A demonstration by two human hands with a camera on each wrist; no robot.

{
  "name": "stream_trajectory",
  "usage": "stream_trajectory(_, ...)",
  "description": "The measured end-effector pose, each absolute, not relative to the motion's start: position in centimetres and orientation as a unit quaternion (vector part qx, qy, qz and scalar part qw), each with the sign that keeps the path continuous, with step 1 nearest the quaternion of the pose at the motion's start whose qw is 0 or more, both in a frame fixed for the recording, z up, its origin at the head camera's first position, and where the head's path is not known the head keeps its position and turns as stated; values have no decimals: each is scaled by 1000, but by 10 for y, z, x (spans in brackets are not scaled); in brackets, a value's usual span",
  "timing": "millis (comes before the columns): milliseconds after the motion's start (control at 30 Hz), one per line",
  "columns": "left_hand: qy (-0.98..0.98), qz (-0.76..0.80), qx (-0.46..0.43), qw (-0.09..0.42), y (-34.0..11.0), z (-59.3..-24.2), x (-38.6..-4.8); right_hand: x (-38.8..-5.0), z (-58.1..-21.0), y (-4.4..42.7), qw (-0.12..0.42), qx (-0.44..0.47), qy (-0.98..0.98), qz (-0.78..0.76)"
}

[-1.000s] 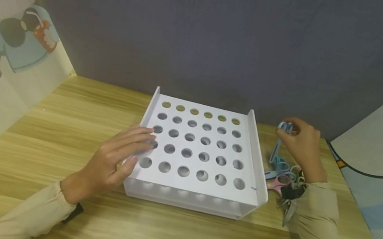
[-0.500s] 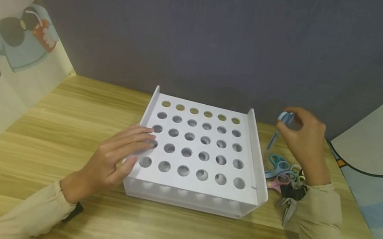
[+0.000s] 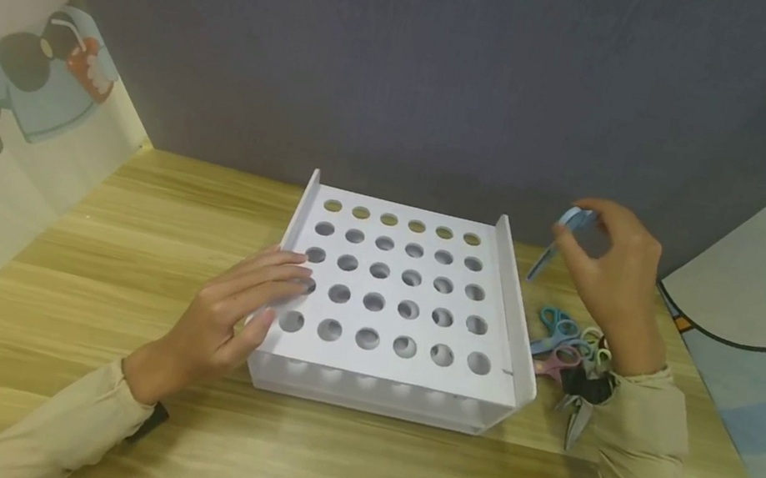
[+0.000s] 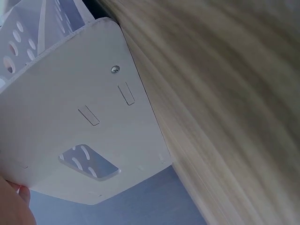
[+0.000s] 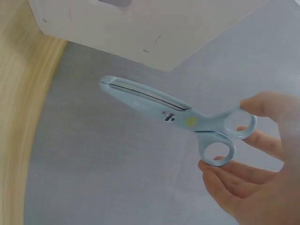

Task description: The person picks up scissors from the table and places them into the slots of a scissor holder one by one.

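A white rack with rows of round holes in its sloping top stands on the table. My left hand rests on the rack's left edge, its fingers lying over the top panel. Light-blue scissors hang in the air to the right of the rack, blades together and pointing toward it. My right hand pinches them by the finger loops, thumb on one side and fingers on the other. In the left wrist view, the rack's side panel fills much of the picture, and only a bit of the hand shows.
Right of the rack lies a pile of more scissors: a blue pair, a pink-handled pair, a green-handled pair and a black tool with metal jaws. A grey partition rises behind the table, with printed panels at both sides.
My right hand has lifted the light-blue scissors up from above the pile, and their tips have swung left toward the rack. The left hand stays on the rack.
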State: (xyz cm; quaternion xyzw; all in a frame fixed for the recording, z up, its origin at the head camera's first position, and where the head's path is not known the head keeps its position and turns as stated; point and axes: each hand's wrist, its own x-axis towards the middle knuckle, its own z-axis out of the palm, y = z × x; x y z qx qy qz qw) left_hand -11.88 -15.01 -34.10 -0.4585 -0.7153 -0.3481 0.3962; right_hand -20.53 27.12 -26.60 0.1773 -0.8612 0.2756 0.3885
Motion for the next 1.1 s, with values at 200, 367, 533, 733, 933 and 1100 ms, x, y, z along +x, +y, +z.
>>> stream_trajectory(200,-718,-348,-457,394,-150,-341,-119,-205,-261,266,425,185,-839,286)
stream_trajectory(367,-718,-350,-455,394,-150,-341,-119,-203,-257,263,448,192,-825,287)
stream_trajectory(533,-719,-349,-455,393,-150,-341,-119,-197,-253,255,475,186,-809,294)
stream_trajectory(733,-720,-349,-454,393,-154,-340,-117,-192,-251,232,507,194,-771,333)
stream_trajectory(933,-714,-355,-456,394,-153,-339,-119,-194,-250,213,495,228,-768,337)
stream_trajectory(1100,-708,-360,-459,398,-148,-340,-120,-202,-252,207,462,242,-783,340)
